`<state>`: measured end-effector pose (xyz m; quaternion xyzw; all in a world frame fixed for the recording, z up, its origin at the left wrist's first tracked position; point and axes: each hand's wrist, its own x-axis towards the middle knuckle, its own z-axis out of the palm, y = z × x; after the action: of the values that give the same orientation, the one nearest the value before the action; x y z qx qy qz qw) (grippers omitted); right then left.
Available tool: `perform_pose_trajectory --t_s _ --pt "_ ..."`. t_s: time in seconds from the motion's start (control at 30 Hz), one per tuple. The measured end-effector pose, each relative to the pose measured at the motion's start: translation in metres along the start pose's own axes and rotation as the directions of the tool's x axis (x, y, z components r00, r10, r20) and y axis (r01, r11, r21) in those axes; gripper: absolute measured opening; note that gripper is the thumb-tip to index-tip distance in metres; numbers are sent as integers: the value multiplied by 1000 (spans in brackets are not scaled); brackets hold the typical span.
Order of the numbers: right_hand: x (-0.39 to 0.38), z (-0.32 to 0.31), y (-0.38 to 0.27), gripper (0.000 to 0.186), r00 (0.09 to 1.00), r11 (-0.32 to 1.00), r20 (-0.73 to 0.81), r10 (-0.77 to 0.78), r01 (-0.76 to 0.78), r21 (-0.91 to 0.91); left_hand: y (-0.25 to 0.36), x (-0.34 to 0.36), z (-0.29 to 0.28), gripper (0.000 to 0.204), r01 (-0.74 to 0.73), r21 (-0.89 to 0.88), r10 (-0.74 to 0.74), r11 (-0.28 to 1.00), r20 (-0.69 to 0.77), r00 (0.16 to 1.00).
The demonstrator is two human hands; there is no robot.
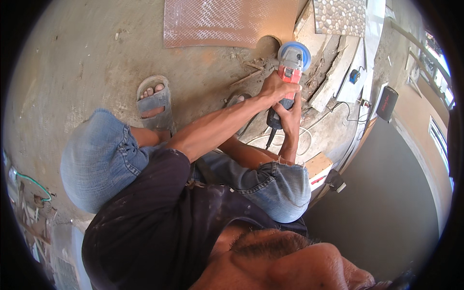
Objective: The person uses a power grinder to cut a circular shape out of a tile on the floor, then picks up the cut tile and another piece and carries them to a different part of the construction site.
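An angle grinder [291, 72] with a red and black body and a grey head is held in both my hands, its blue disc [307, 54] at the far end. My left hand [277, 90] is closed round the red body, just behind the head. Lower down, my right hand [289, 119] grips the dark rear handle, where the cord comes out. Left of the disc lies a shiny brown diamond-patterned sheet [217, 24], with a rounded notch in its near edge. The disc appears beside that notch; whether it touches anything I cannot tell.
Weathered wood boards [333, 79] and a pebble-patterned panel [340, 17] lie at the right. Beyond them are a blue tape measure [355, 76] and a dark box [387, 103]. Cables [309, 140] loop near my right arm. My sandalled foot [155, 104] rests on the concrete floor.
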<state>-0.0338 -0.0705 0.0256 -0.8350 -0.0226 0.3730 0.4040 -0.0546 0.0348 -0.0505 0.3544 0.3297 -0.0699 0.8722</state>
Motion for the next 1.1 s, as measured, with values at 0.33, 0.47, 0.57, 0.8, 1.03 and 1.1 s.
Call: perform_pose_trajectory --t_s 0.33,0.47,0.57,0.8,1.03,1.1 --pt "4 -10 -15 99 986 975 -86 -144 157 157 20 8 17 72 -94 -388 186 917 207 961" --pt "-2 -21 -12 100 975 975 -151 -162 182 131 25 2 30 74 -95 -362 216 927 309 926" --pt "-6 -25 -7 98 968 955 -174 -180 215 206 21 4 34 72 -106 -288 216 952 381 899" --pt "-18 -45 14 96 956 985 -282 -85 123 117 3 12 56 77 -71 -187 157 980 497 853" --pt "-42 -67 60 97 949 895 -313 -22 158 417 -27 15 82 71 134 -117 -45 984 565 824" --pt "-44 -71 83 84 980 782 -188 71 62 621 -42 22 80 74 142 -78 -69 987 587 806"
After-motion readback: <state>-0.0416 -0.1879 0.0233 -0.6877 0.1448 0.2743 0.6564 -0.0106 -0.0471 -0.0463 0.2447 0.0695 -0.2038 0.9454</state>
